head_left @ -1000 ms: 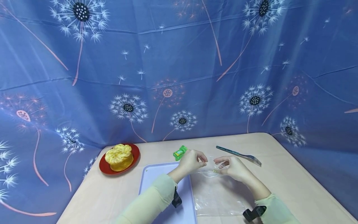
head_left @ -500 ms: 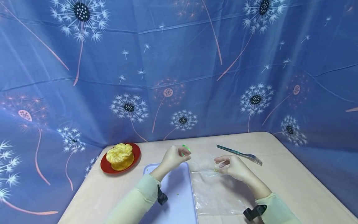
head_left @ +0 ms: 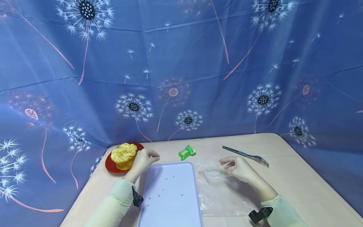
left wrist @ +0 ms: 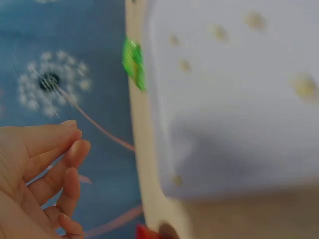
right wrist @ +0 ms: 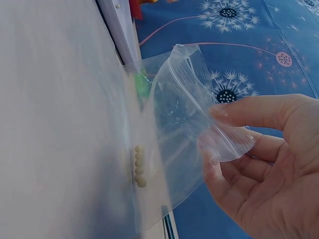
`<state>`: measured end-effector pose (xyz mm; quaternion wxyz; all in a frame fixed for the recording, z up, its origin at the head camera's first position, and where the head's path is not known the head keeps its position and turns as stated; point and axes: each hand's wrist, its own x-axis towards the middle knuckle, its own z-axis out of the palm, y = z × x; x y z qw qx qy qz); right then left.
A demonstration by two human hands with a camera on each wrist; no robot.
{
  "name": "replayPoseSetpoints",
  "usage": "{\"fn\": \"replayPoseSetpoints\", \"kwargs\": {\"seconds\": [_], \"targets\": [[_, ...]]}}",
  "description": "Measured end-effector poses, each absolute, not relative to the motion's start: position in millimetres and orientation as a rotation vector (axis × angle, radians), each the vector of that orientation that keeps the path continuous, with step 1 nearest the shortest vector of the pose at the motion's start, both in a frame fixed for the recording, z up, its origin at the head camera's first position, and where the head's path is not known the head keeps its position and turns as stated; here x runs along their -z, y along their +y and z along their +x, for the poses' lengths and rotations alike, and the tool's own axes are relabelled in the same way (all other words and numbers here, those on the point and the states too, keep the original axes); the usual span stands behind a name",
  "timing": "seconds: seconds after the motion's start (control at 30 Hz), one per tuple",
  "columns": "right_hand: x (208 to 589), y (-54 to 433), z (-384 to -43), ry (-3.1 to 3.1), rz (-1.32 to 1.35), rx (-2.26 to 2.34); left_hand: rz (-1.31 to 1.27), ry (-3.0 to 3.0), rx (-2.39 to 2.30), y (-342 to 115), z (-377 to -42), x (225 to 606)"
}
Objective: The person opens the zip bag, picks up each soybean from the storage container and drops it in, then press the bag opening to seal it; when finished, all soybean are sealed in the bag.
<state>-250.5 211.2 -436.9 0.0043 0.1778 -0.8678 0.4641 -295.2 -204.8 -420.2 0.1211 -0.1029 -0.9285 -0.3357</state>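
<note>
My right hand [head_left: 238, 168] pinches the mouth of a clear zip bag [right wrist: 179, 104] between thumb and fingers. In the right wrist view the mouth gapes a little, and several small pale round beans [right wrist: 139, 164] sit in a row lower down in the bag. My left hand [head_left: 143, 162] hangs between the red plate and the tray's far left corner. Its fingers are loosely bent, thumb near the fingertips, with nothing visible between them in the left wrist view [left wrist: 45, 174]. Several more of these beans [head_left: 166, 178] lie scattered on the pale lilac tray [head_left: 175, 214].
A red plate [head_left: 110, 166] with a yellow bun [head_left: 123, 156] on it stands at the back left, partly behind my left hand. A green wrapped packet [head_left: 186, 152] lies beyond the tray. At the back right is a fork [head_left: 246, 155] with a green handle.
My left hand has left the bag's mouth and moved left across the tray to beside the plate, uncovering the packet and the beans. The right hand keeps its hold on the bag.
</note>
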Motion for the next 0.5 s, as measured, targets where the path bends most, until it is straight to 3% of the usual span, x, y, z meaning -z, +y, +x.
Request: {"fn": "replayPoseSetpoints", "kwargs": {"seconds": [0.2,0.5], "targets": [[435,213,-251,-2.719,0.555,-1.445,-0.186,-2.829,0.864,-229,-294,440],[437,212,-251,-2.726,0.563,-1.452,-0.306,-2.863,0.517,-236,-297,465]]}}
